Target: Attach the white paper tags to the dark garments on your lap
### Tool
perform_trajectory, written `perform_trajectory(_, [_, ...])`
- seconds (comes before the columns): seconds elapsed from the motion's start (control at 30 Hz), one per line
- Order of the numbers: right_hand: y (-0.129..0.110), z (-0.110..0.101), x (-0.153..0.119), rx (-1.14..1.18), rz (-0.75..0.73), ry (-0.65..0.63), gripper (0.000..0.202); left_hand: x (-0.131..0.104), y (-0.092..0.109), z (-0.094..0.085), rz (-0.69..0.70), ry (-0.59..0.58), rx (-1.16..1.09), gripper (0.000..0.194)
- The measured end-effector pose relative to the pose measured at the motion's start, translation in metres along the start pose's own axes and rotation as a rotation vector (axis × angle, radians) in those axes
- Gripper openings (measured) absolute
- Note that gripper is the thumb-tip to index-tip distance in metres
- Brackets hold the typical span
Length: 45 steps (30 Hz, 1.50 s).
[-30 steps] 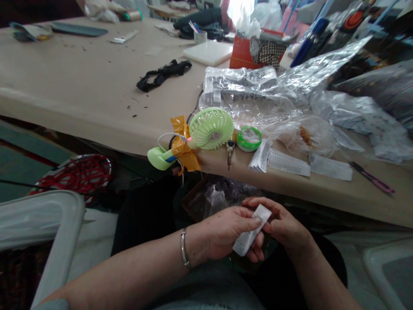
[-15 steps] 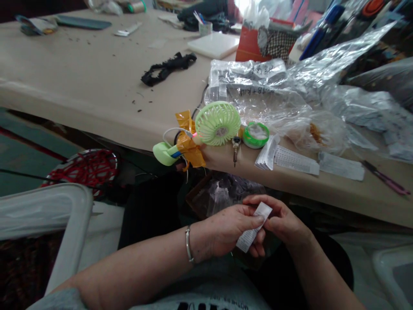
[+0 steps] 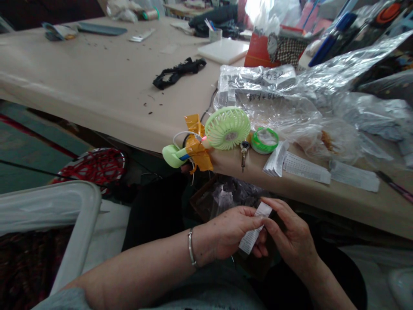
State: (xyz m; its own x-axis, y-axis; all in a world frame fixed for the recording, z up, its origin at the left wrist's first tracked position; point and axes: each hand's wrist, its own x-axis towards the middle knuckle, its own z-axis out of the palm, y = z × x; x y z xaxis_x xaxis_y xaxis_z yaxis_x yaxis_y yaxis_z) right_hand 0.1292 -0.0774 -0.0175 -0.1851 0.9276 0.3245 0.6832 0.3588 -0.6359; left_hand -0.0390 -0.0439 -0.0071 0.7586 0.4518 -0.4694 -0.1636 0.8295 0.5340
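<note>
Above my lap, my left hand [image 3: 237, 228] pinches a small white printed label [image 3: 250, 241] between thumb and fingers. Fine rows of text cover its lower part. On the other side, my right hand [image 3: 295, 237] grips the label's upper end, its thumb against the edge and its forefinger curved round the top. Whether the label is one slip or several stacked ones I cannot tell. Just ahead on the table edge lie a folded bundle of white labels [image 3: 275, 160], a printed strip [image 3: 306, 168] and another pale strip [image 3: 355, 175].
A green fan [image 3: 227, 129] is taped at the table edge, beside a soldering-iron-like tool [image 3: 243, 157] and a green-rimmed tub [image 3: 264, 141]. Clear plastic bags [image 3: 271, 99] cover the right side. Below the edge sits an open box [image 3: 201, 200]; a white bin [image 3: 87, 215] stands left.
The view has shifted, so the table things appear further right. My right hand has turned, its thumb now against the label and its forefinger straighter. My left hand keeps its hold.
</note>
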Motion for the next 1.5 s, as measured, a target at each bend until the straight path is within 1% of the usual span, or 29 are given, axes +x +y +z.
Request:
perform_trajectory(0.13, [0.0, 0.002, 0.002, 0.034, 0.014, -0.001, 0.031, 0.0, 0.001, -0.001, -0.014, 0.016, 0.006, 0.022])
perform_trajectory(0.27, [0.001, 0.004, 0.0, 0.096, 0.056, -0.01, 0.03, -0.001, 0.0, -0.002, -0.002, 0.008, -0.011, 0.024])
perform_trajectory(0.33, [0.0, 0.005, -0.001, 0.138, 0.109, -0.011, 0.031, -0.001, -0.001, -0.003, 0.003, 0.003, -0.022, 0.026])
perform_trajectory(0.43, [0.0, 0.007, -0.002, 0.276, 0.27, 0.021, 0.036, 0.0, -0.002, -0.004, 0.012, 0.001, -0.03, 0.028])
perform_trajectory(0.53, [0.002, 0.009, 0.002, 0.505, 0.476, 0.053, 0.028, 0.0, -0.003, -0.006, 0.033, 0.03, -0.009, 0.029])
perform_trajectory(0.6, [0.005, 0.012, 0.005, 0.632, 0.588, 0.024, 0.025, 0.0, -0.002, -0.007, 0.058, 0.055, 0.01, 0.03])
perform_trajectory(0.7, [0.007, 0.016, 0.01, 0.735, 0.67, -0.032, 0.025, -0.001, -0.001, -0.006, 0.096, 0.082, 0.033, 0.033])
perform_trajectory(0.8, [0.004, 0.019, 0.016, 0.743, 0.677, -0.033, 0.024, -0.003, -0.001, -0.006, 0.121, 0.117, 0.059, 0.035])
perform_trajectory(0.97, [-0.012, 0.022, 0.033, 0.702, 0.632, -0.015, 0.023, -0.005, 0.002, -0.008, 0.199, 0.201, 0.147, 0.031])
perform_trajectory(1.07, [-0.019, 0.024, 0.046, 0.693, 0.601, -0.016, 0.024, -0.005, 0.008, -0.014, 0.311, 0.27, 0.297, 0.028])
perform_trajectory(1.2, [-0.02, 0.029, 0.06, 0.613, 0.543, -0.009, 0.023, -0.006, 0.023, -0.024, 0.53, 0.423, 0.532, 0.014])
perform_trajectory(1.33, [-0.018, 0.033, 0.07, 0.484, 0.465, 0.029, 0.021, -0.006, 0.037, -0.028, 0.63, 0.531, 0.666, 0.014])
perform_trajectory(1.5, [-0.021, 0.034, 0.077, 0.413, 0.42, 0.07, 0.018, -0.005, 0.049, -0.03, 0.724, 0.571, 0.766, 0.019])
